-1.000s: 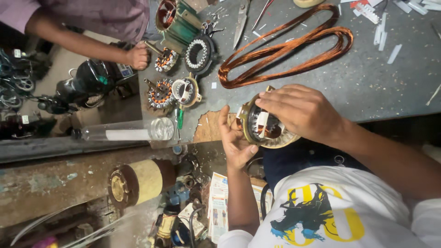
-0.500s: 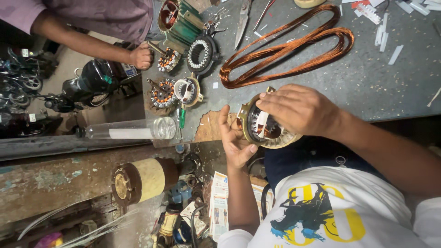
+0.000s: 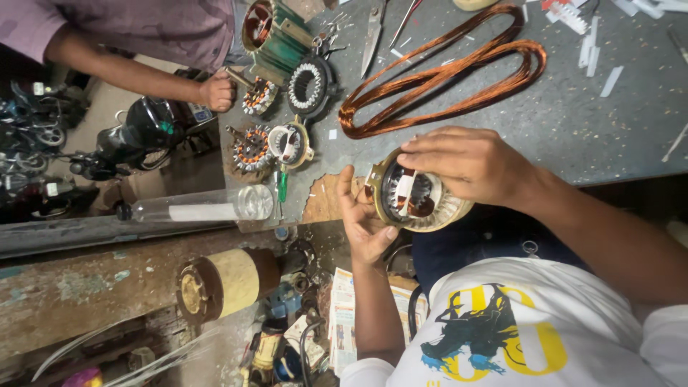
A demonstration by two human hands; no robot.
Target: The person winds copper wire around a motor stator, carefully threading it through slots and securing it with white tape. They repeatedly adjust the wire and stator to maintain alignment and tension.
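A round motor stator (image 3: 423, 204) with a metal rim and white paper slips in its slots is held at the near edge of the grey bench (image 3: 573, 136). My left hand (image 3: 365, 226) cups its left rim, palm up and fingers spread. From above, my right hand (image 3: 466, 165) reaches over it, fingertips pressing on its top edge near a white slip. A long loop of copper wire (image 3: 444, 79) lies on the bench just beyond my hands.
Another person's hand (image 3: 215, 92) works with a tool on a small wound stator (image 3: 258, 97) at the bench's left end. Nearby lie more stators (image 3: 251, 147), a black ring (image 3: 308, 86), scissors (image 3: 374, 32) and a clear tube (image 3: 201, 208). A roll (image 3: 222, 283) and clutter sit below.
My hands and the stator stay in nearly the same place; my right fingers shift slightly on the rim. The other person's hand stays at the small stator.
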